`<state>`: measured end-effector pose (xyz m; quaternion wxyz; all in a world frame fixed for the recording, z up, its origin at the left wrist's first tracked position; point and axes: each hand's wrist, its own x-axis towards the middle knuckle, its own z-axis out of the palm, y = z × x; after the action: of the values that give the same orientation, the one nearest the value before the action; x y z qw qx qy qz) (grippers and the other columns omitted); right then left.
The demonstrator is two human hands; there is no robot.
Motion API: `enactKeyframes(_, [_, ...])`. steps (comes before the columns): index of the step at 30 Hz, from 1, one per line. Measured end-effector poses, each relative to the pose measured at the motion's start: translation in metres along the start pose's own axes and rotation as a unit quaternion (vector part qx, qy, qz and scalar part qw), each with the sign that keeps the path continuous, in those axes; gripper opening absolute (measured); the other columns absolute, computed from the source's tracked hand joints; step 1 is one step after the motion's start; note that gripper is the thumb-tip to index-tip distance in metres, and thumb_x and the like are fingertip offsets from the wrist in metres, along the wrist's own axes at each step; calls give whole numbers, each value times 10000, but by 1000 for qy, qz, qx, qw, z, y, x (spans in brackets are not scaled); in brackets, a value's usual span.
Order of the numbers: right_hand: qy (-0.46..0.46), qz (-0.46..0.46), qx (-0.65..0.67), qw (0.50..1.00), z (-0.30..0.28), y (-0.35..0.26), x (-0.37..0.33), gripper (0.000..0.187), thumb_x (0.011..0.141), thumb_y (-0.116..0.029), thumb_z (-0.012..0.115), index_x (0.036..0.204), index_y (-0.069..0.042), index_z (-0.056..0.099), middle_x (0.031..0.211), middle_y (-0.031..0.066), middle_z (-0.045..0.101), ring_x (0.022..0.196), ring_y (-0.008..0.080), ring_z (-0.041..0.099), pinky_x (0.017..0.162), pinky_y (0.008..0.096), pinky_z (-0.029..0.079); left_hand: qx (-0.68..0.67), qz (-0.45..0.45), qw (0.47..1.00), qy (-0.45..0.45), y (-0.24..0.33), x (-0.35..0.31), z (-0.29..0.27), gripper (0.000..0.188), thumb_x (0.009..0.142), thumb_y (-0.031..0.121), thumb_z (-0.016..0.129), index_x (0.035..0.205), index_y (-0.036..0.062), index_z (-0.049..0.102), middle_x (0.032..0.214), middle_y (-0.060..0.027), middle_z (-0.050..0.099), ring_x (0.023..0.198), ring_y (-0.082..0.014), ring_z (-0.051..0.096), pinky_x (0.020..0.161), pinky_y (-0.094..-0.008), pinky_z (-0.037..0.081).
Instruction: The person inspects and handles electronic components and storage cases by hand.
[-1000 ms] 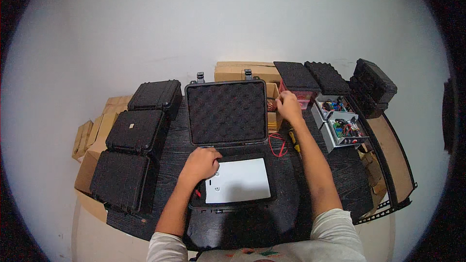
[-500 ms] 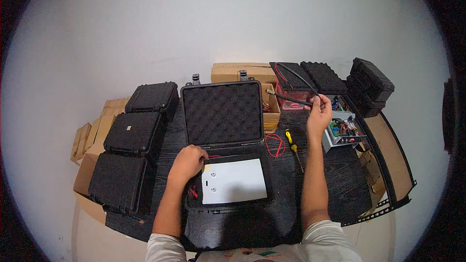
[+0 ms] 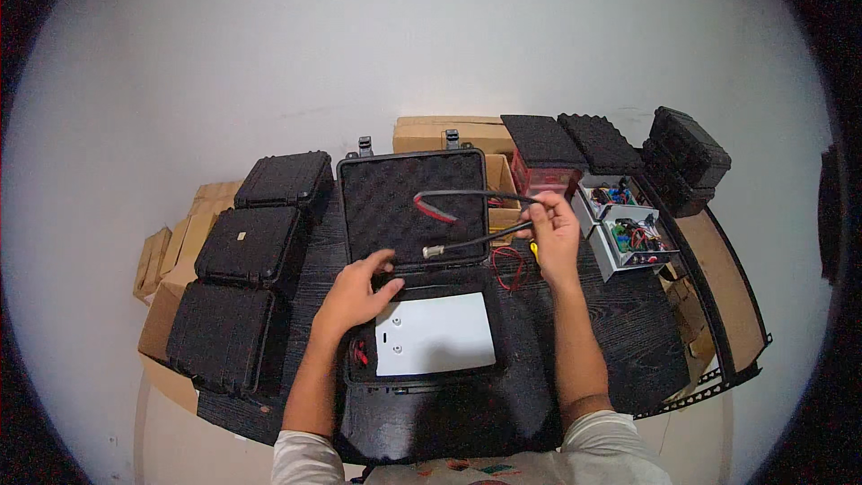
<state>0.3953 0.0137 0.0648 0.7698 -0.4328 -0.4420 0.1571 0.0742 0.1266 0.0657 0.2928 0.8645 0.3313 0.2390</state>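
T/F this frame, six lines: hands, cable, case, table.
1. The right hand holds a black cable with a silver connector. True.
2. The left hand grips it too. False: that hand holds nothing, fingers apart.
3. A white rectangular panel lies in the open black plastic case. True.
4. Three closed black plastic cases stand right of it. False: left of it.
5. The two light-grey boxes of electronics are covered. False: their tops are open.
6. A thin red cord lies on the dark wood-grain table. True.
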Motion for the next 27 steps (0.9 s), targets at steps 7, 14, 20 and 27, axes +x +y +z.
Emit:
enactKeyframes(7, [-120, 75, -9, 990, 29, 16, -19, 151, 1027, -72, 618, 1159, 2, 612, 969, 45, 643, 864, 104, 659, 710, 294, 643, -315, 44, 946, 67, -31, 11, 23, 565, 973, 152, 693, 1462, -20, 466, 1042, -111, 733, 865, -129, 669, 754, -296, 541])
enactKeyframes(14, [-198, 118, -7, 973, 36, 32, -26, 129, 1021, -61, 627, 1129, 7, 607, 985, 36, 632, 883, 87, 649, 778, 290, 637, -173, 8, 984, 32, -22, 7, 9, 388, 944, 87, 713, 1311, 4, 616, 973, -99, 749, 881, -90, 673, 774, -280, 544])
enactKeyframes(20, [-272, 181, -7, 945, 31, 44, -26, 106, 1012, -48, 639, 1090, 8, 595, 982, 29, 621, 898, 87, 650, 829, 298, 626, -39, 47, 998, -5, -18, 4, 5, 343, 888, 47, 724, 1222, -7, 670, 1058, -205, 749, 960, -302, 738, 849, -381, 569])
enactKeyframes(27, [-273, 206, 30, 939, 31, 41, -24, 119, 1002, -66, 660, 1074, -7, 586, 999, 44, 637, 899, 124, 676, 859, 314, 620, 42, 102, 994, -11, -24, 3, 11, 285, 905, 33, 656, 1185, -8, 690, 1084, -244, 723, 1021, -416, 700, 914, -416, 549])
